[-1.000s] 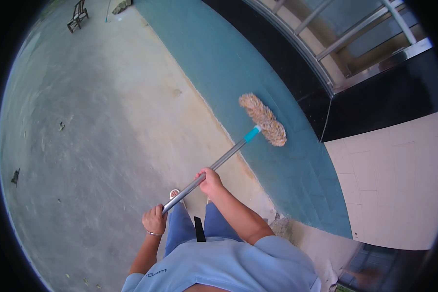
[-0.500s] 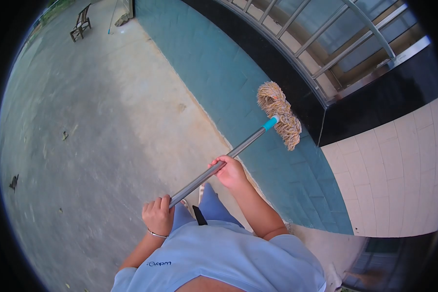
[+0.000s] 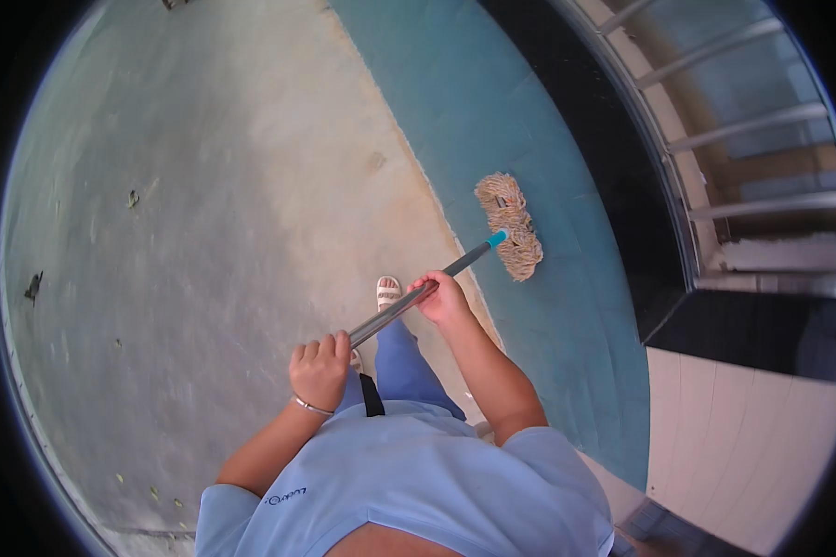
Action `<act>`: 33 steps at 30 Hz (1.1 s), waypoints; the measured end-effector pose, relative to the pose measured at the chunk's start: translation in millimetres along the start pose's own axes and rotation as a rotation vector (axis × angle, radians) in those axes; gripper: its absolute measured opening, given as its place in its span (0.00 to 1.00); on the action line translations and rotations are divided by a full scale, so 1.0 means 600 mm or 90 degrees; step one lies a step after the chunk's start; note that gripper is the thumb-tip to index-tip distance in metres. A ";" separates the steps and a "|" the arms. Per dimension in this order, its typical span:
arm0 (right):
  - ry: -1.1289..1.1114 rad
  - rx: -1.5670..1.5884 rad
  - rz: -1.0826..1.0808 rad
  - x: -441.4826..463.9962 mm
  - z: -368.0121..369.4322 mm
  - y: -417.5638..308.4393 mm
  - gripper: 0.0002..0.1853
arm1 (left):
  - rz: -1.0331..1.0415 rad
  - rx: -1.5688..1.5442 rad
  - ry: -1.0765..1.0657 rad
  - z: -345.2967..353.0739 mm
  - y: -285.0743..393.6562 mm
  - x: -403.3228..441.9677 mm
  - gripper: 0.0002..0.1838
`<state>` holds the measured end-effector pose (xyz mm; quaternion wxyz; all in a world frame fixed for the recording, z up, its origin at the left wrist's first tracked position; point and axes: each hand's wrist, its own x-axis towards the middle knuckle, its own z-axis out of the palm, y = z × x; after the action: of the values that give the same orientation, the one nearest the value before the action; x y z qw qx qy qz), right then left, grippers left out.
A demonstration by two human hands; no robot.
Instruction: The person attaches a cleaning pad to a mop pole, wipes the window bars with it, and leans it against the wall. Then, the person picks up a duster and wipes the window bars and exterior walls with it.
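Note:
I hold a mop [image 3: 418, 295] slantwise in front of my body, its metal pole running up and to the right. My left hand [image 3: 320, 369], with a bracelet at the wrist, is closed around the pole's near end. Farther along, my right hand [image 3: 442, 299] grips the pole with the fingers curled over it. The shaggy beige mop head [image 3: 511, 227] joins the pole at a turquoise socket [image 3: 497, 239]. It lies against the teal tiled lower wall [image 3: 567, 306], or just in front of it; exact contact is hard to tell.
Above the teal tiles runs a black ledge [image 3: 604, 158], then a window with metal bars [image 3: 748, 125]. Pale tiles [image 3: 734, 427] cover the wall at right. Concrete ground [image 3: 204, 232] spreads left, with scattered leaves [image 3: 33, 286]. My sandalled foot [image 3: 389, 290] is below the pole.
The mop head has moved down the wall, away from the black ledge. Both hands keep their grip. My view has turned, and the chair at the far left has nearly left it.

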<state>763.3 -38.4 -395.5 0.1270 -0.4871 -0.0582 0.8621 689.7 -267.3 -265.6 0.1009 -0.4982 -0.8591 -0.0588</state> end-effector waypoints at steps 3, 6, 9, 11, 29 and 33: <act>0.070 0.009 0.051 0.091 -0.011 -0.027 0.08 | -0.001 0.017 -0.032 0.070 0.019 0.053 0.05; 0.126 0.033 0.101 0.202 -0.049 -0.059 0.08 | 0.005 0.044 -0.102 0.141 0.054 0.119 0.06; 0.190 0.053 0.131 0.308 -0.099 -0.089 0.09 | 0.044 0.085 -0.144 0.228 0.099 0.177 0.05; 0.233 0.061 0.150 0.369 -0.136 -0.107 0.10 | 0.053 0.092 -0.156 0.282 0.133 0.211 0.05; 0.189 0.144 0.262 0.231 -0.101 0.039 0.07 | 0.011 -0.100 -0.202 0.240 -0.064 0.015 0.12; 0.200 0.165 0.220 0.104 -0.049 0.081 0.05 | -0.008 -0.143 -0.209 0.176 -0.127 -0.028 0.16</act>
<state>750.1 -68.5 -473.2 0.0468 -0.5977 0.1570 0.7848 619.5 -297.8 -372.1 -0.0968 -0.5037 -0.8553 -0.0730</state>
